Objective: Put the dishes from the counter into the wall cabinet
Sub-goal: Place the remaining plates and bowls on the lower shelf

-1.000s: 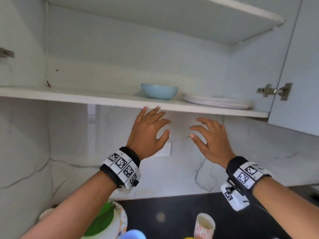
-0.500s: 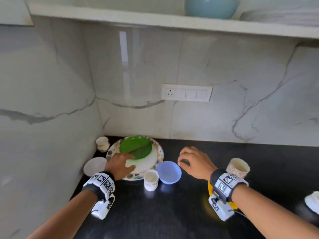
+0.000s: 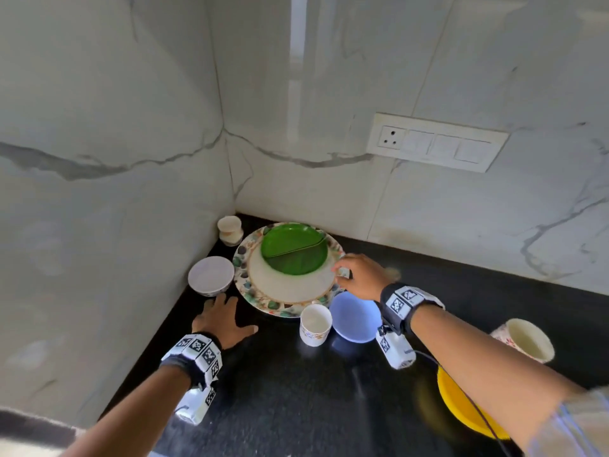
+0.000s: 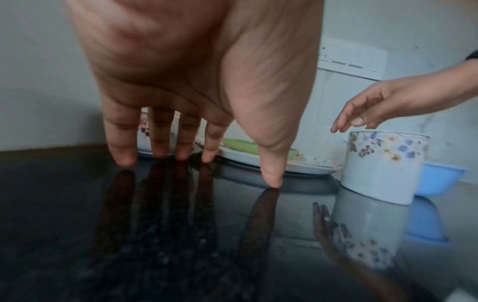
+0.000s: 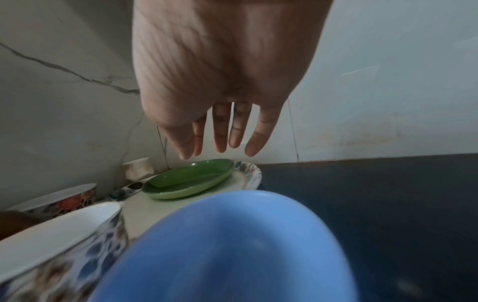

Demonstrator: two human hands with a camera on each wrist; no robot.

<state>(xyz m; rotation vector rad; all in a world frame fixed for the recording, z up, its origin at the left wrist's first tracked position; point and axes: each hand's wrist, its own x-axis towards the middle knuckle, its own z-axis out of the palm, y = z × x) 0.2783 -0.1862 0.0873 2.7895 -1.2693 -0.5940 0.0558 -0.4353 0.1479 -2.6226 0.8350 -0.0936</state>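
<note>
A large patterned plate (image 3: 243, 258) stands in the counter's corner, with a white plate (image 3: 290, 288) and two green plates (image 3: 293, 255) stacked on it. My left hand (image 3: 227, 311) lies flat on the black counter just left of and before that stack, its fingertips (image 4: 181, 156) touching the surface. My right hand (image 3: 344, 270) hovers over the stack's right rim, its straight fingers (image 5: 235, 132) holding nothing above the green plates (image 5: 186, 181). A floral cup (image 3: 315, 324) and a blue bowl (image 3: 354, 323) stand in front of the stack.
A white bowl (image 3: 211, 275) and a small cup (image 3: 229, 229) sit by the left wall. To the right are another floral cup (image 3: 524, 339) and a yellow dish (image 3: 461, 404). A switch panel (image 3: 435, 141) is on the back wall. The wall cabinet is out of view.
The view dropped from the cabinet shelf to the counter. Both hands came down. The left hand slid off the plate stack onto the counter; the right hand moved left to the stack's right rim.
</note>
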